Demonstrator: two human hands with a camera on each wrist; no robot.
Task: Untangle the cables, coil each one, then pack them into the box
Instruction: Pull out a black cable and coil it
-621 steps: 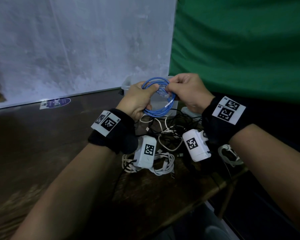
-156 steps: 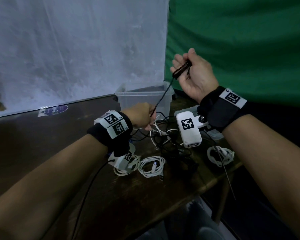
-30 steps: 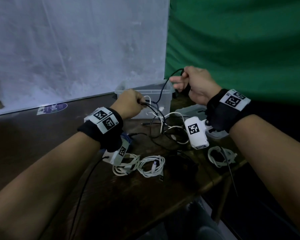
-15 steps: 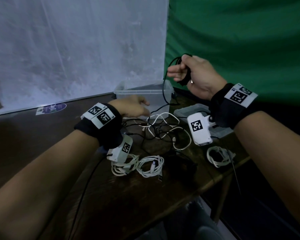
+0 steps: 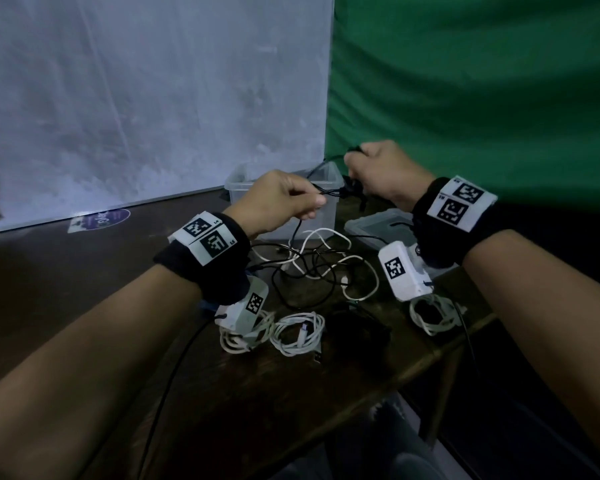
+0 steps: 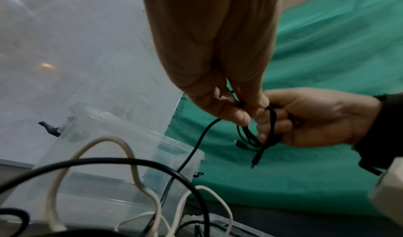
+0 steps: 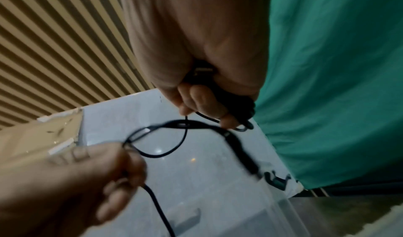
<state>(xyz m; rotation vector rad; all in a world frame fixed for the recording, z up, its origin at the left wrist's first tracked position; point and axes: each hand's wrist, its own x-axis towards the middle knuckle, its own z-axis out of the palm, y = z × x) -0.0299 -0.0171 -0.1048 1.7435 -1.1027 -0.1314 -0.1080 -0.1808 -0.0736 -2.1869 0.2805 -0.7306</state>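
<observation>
**Winding the black cable, turn by turn**

Half a second back the right hand was raised high with the loops and the left lay low by the tangle; now the two have met above the box.

Head view: the left hand (image 5: 281, 199) pinches the black cable (image 5: 329, 192) between thumb and forefinger, and the right hand (image 5: 383, 174) is curled round the gathered loops. The clear box (image 5: 321, 216) stands just behind the hands on the table (image 5: 84, 306). The tail of the cable drops into the loose tangle (image 5: 312, 268) of black and white leads, while three white coils (image 5: 298, 332) lie finished nearer the table edge.

Left wrist view: thumb and fingertips press the strand at the edge of the right hand's bundle, the two hands touching there. To wind well, I judge each turn should match the last in size.

Right wrist view: the fingers are closed over the coil, a plug (image 7: 202, 70) showing at the palm. One fresh loop (image 7: 165, 137) spans the gap between the hands, blurred. The tail should be drawn slowly, lest it drag white leads along.
</observation>
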